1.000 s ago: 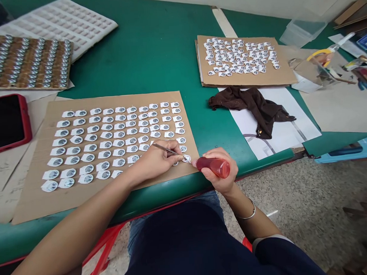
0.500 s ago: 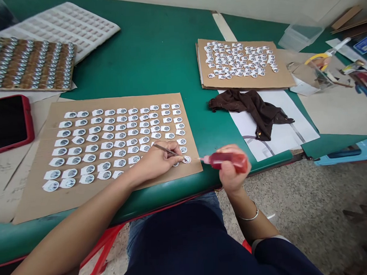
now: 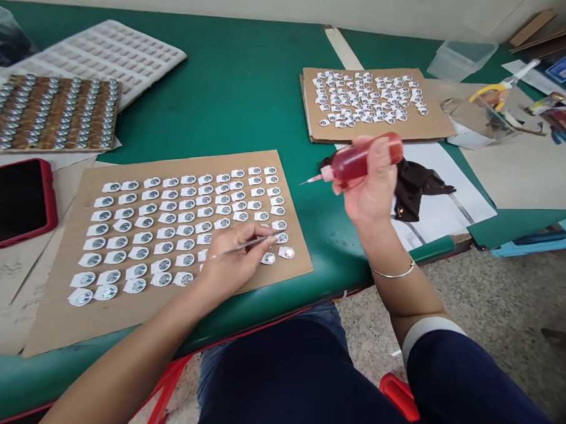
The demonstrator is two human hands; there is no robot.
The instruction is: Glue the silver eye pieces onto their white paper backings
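Note:
My left hand (image 3: 238, 254) is closed in a pinch on slim metal tweezers (image 3: 247, 245), low over the right part of a cardboard sheet (image 3: 292, 218). Rows of round silvery badge-like pieces with white paper tabs (image 3: 164, 248) lie on that sheet; my hand hides some of them. The tweezers' tip is near a piece by the right edge, and whether it touches I cannot tell. My right hand (image 3: 371, 192) is wrapped around a red squeeze bottle (image 3: 362, 160) with a thin needle tip. The bottle is held in the air, its needle pointing left, right of the sheet.
Behind sits another cardboard stack (image 3: 429, 125) covered with similar pieces. A brown cloth (image 3: 420, 184) lies on white paper (image 3: 465, 198). At left are a red-cased phone (image 3: 17, 202), a board of metal parts (image 3: 67, 115) and a white tray (image 3: 130, 56). Scissors (image 3: 493, 90) stand at right.
My right hand has lifted the red bottle up and to the right, away from the piece in the corner. My left hand and the tweezers have drawn back slightly from that piece.

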